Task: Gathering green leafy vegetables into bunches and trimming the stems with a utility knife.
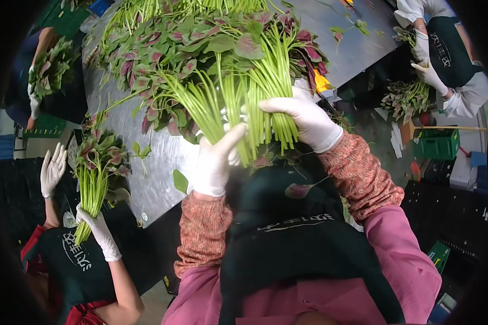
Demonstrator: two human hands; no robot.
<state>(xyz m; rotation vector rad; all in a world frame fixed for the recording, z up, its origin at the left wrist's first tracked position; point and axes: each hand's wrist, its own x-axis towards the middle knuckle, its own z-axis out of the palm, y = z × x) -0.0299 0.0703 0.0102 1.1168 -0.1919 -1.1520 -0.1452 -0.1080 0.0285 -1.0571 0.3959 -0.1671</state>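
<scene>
Both my hands wear white gloves and hold amaranth stems above the near edge of the steel table (166,170). My left hand (215,162) grips the lower ends of a slanting bunch of green stems (201,107), thumb across the front. My right hand (303,118) is closed round a thicker bunch of amaranth stems (272,85), whose cut ends hang below the fingers. Some stems between the hands overlap, and I cannot tell which hand holds them. Red-and-green leaves (162,57) spread beyond, merging with the heap on the table.
At left, a co-worker's gloved hand (95,227) holds an amaranth bunch (93,183); the other hand (53,168) is raised. More co-workers handle greens at upper left and upper right. A loose leaf (180,181) lies near the table edge. A green crate (437,144) stands at right.
</scene>
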